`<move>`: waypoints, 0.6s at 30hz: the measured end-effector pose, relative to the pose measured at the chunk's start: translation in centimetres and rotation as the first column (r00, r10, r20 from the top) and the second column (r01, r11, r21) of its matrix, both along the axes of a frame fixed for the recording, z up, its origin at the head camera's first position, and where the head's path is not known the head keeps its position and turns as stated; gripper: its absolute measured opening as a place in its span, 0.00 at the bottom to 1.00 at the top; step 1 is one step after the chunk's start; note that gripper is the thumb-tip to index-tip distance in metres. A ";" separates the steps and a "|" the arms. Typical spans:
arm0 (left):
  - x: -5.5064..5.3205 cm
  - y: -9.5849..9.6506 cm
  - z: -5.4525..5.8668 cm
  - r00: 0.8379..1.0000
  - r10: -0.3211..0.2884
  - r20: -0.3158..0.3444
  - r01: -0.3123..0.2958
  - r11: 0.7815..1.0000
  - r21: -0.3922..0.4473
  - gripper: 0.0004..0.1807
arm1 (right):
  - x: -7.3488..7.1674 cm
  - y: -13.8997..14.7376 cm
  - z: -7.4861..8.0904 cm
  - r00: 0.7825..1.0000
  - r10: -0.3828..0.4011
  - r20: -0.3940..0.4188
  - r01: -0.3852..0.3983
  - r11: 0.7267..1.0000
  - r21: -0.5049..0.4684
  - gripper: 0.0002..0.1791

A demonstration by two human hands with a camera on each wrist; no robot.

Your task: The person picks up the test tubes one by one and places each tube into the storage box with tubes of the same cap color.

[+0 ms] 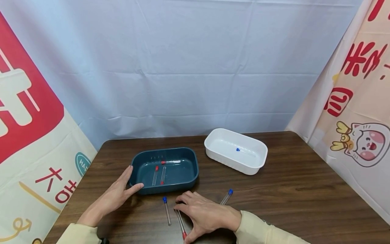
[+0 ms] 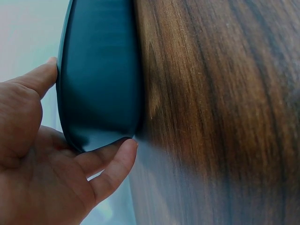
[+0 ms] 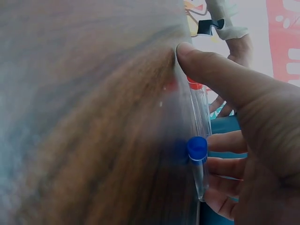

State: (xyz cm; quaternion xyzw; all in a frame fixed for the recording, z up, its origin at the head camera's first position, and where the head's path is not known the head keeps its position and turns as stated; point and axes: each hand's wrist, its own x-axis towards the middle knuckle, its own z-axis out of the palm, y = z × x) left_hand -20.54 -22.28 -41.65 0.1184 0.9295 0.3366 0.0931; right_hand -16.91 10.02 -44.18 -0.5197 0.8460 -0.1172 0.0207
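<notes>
At the left end of the dark teal basin (image 1: 164, 189), my left hand (image 1: 117, 193) touches its corner, thumb at the front rim and straight fingers along the side. Three red-capped test tubes lie inside, one upright in the view (image 1: 155, 175). My right hand (image 1: 202, 211) arches low over the table, thumb and fingers spread wide about a red-capped test tube (image 1: 181, 224). Its red cap (image 3: 194, 83) is by the thumb, its other end at the fingertips. A blue-capped test tube (image 1: 167, 210) lies left of this hand; another blue-capped tube (image 1: 226, 196) lies behind its wrist.
A white basin (image 1: 234, 166) stands at the back right with one blue-capped tube (image 1: 245, 151) in it. The brown wooden table (image 1: 292, 189) ends at a pale cloth backdrop (image 1: 195, 84). Printed banners hang at both sides.
</notes>
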 end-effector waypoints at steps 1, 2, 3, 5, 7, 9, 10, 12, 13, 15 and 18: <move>0.0 0.0 0.0 1.000 0.000 -0.001 0.000 1.000 -0.003 0.54 | 0.0 0.0 0.0 1.000 -0.002 -0.001 0.002 1.000 -0.003 0.50; 0.0 0.0 0.0 1.000 -0.001 0.000 0.001 1.000 -0.002 0.54 | 0.0 0.0 0.0 1.000 -0.003 -0.003 0.003 1.000 -0.008 0.50; 0.0 0.0 0.0 1.000 0.000 0.002 0.000 1.000 -0.001 0.54 | 0.0 0.1 0.1 1.000 -0.006 -0.001 0.006 1.000 -0.014 0.50; 0.0 0.0 0.1 1.000 0.001 0.002 -0.001 1.000 -0.003 0.54 | 0.0 0.1 0.2 1.000 -0.013 0.003 0.014 1.000 -0.027 0.50; 0.0 0.1 0.1 1.000 0.002 0.005 -0.002 1.000 -0.003 0.54 | 0.0 0.2 0.5 1.000 -0.020 0.009 0.020 0.999 -0.040 0.50; 0.0 0.1 0.1 1.000 0.005 0.011 -0.005 1.000 -0.003 0.55 | 0.1 0.2 0.7 1.000 -0.026 0.008 0.026 0.998 -0.050 0.51; 0.0 0.1 0.1 1.000 0.006 0.011 -0.006 1.000 -0.005 0.55 | 0.1 0.2 0.8 1.000 -0.027 0.007 0.028 0.998 -0.054 0.51; 0.0 0.1 0.1 1.000 0.006 0.014 -0.006 1.000 -0.003 0.55 | 0.0 0.3 1.0 1.000 -0.029 0.006 0.029 0.997 -0.065 0.51; 0.0 0.1 0.1 1.000 0.006 0.014 -0.006 1.000 -0.002 0.55 | 0.0 0.3 1.1 1.000 -0.030 0.007 0.030 0.997 -0.071 0.51; 0.0 0.1 0.1 1.000 0.006 0.011 -0.006 1.000 -0.002 0.55 | -0.1 0.3 1.4 0.999 -0.031 0.008 0.031 0.996 -0.084 0.51; 0.0 0.1 0.1 1.000 0.006 0.010 -0.006 1.000 -0.001 0.55 | -0.2 0.4 1.9 0.999 -0.036 0.011 0.037 0.994 -0.102 0.51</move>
